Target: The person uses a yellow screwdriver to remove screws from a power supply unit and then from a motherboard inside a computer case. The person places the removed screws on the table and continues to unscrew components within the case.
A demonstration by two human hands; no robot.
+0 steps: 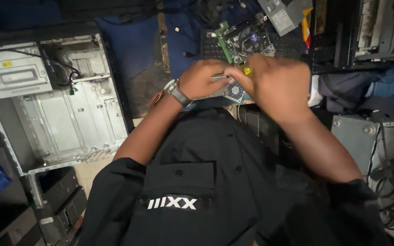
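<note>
where both hands meet at centre, a grey power supply unit [234,91] with a round fan grille rests on the lap. left hand [202,78], wristwatch [175,90] on its wrist, grips the unit's top edge. right hand [277,84] is clenched on a yellow-handled screwdriver [247,70]. just beyond: green motherboard [245,40]. well left: open silver computer case [55,102].

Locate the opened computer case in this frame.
In the head view the opened computer case lies flat at the left, beside the person's left forearm, with a blue cloth between it and the circuit board at top centre.
</note>
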